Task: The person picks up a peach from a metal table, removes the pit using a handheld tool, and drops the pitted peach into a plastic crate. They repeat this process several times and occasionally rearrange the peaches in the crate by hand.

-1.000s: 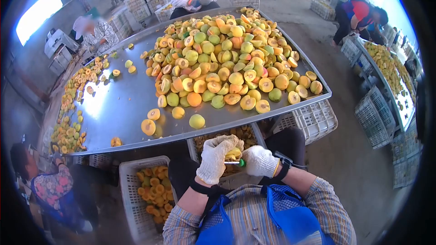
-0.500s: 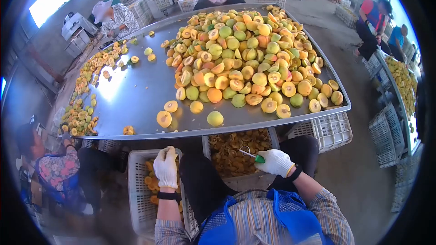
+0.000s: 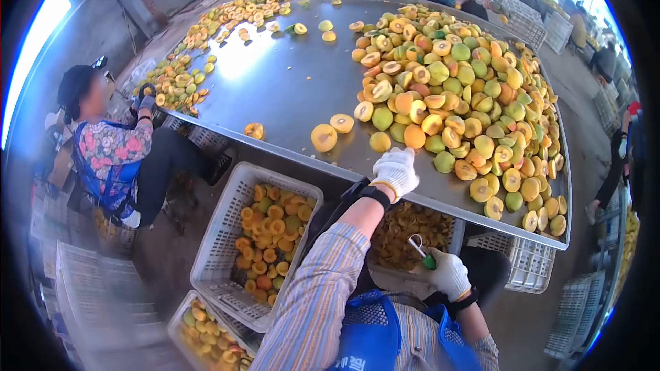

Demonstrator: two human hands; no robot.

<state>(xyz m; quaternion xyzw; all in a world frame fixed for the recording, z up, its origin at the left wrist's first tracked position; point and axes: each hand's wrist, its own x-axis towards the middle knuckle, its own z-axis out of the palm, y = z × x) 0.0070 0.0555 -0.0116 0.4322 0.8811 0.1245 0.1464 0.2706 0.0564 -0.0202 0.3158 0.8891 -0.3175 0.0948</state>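
Left hand: gloved left hand (image 3: 394, 170) reaches over the table (image 3: 289, 96) edge, fingers loosely spread, holding nothing.
Nearest fruit: a whole peach (image 3: 379, 141) lies just beyond the fingertips, up and slightly left; a cut half (image 3: 324, 137) sits further left.
Right hand: right hand (image 3: 447, 273) stays low by the lap, closed around a green-handled pitter (image 3: 421, 250), loop up.
Nearer hand: left.
Writing: none readable.
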